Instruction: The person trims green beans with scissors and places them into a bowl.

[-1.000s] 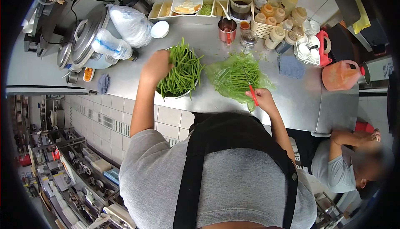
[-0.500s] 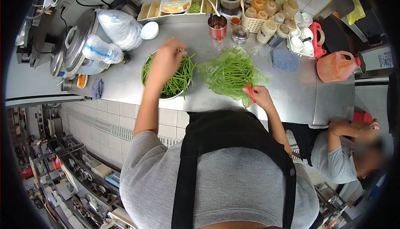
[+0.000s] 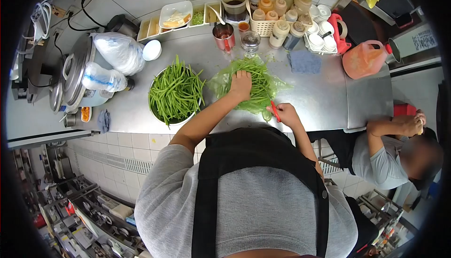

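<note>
My left hand [image 3: 241, 85] lies on the green beans [image 3: 263, 78] in an open clear plastic bag [image 3: 221, 82], its fingers curled and closed on some of them. My right hand [image 3: 286, 114] grips red-handled scissors [image 3: 275, 111] at the bag's near right edge; their blades are hidden among the beans. To the left stands a round white-rimmed bowl [image 3: 200, 109], heaped with cut green beans [image 3: 174, 91].
Behind the bag are a red-handled metal cup [image 3: 224, 36], a glass jar [image 3: 250, 41] and a basket of sauce bottles [image 3: 261, 28]. A blue cloth [image 3: 304, 62] and an orange jug [image 3: 364, 61] are at right. A co-worker [image 3: 383, 154] is off to the right.
My left hand has moved right from above the bowl down onto the beans in the bag. My right hand still holds the scissors. The head view has shifted slightly.
</note>
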A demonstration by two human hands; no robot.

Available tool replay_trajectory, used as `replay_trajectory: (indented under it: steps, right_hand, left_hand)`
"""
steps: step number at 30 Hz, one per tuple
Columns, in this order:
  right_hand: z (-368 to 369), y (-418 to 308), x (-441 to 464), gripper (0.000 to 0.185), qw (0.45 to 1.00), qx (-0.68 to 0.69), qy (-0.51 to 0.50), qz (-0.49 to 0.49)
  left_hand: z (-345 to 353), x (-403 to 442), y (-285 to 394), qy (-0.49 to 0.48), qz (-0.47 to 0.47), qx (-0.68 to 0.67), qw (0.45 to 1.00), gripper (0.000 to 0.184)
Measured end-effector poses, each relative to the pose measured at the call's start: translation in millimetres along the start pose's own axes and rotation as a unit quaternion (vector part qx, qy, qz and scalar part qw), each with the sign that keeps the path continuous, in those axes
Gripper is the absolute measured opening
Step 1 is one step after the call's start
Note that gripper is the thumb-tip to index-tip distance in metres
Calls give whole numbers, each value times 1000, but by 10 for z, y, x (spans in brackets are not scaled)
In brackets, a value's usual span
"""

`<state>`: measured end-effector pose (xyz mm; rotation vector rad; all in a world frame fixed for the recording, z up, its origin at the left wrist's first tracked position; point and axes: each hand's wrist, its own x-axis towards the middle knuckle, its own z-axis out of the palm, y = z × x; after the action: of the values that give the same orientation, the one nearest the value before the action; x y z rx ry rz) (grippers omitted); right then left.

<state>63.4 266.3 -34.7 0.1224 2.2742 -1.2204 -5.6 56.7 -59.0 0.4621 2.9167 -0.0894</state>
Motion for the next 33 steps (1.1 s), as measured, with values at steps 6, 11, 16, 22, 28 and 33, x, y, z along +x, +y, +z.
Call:
replay_trajectory:
  steps: [6, 11, 16, 22, 28, 33]
  right_hand:
    - [92, -32, 5, 52, 1000, 20, 15, -18]
    - [187, -37, 35, 49, 992, 93, 58, -67]
    - [284, -64, 47, 47, 972, 192, 80, -109]
    - [267, -301, -62, 42, 955, 269, 55, -111]
    - [291, -226, 18, 41, 954, 268, 57, -124]
    - [283, -301, -56, 42, 965, 230, 59, -112]
  left_hand:
    - [135, 11, -324, -64, 53, -215, 973, 50]
    - [-162, -135, -550, 23, 157, -322, 933, 39]
    - [-310, -210, -658, 57, 155, -424, 891, 38]
    - [-500, -267, -585, 81, 112, -474, 870, 34]
    - [-194, -197, -498, 151, 108, -525, 830, 35]
    - [203, -94, -701, 29, 57, -343, 937, 39]
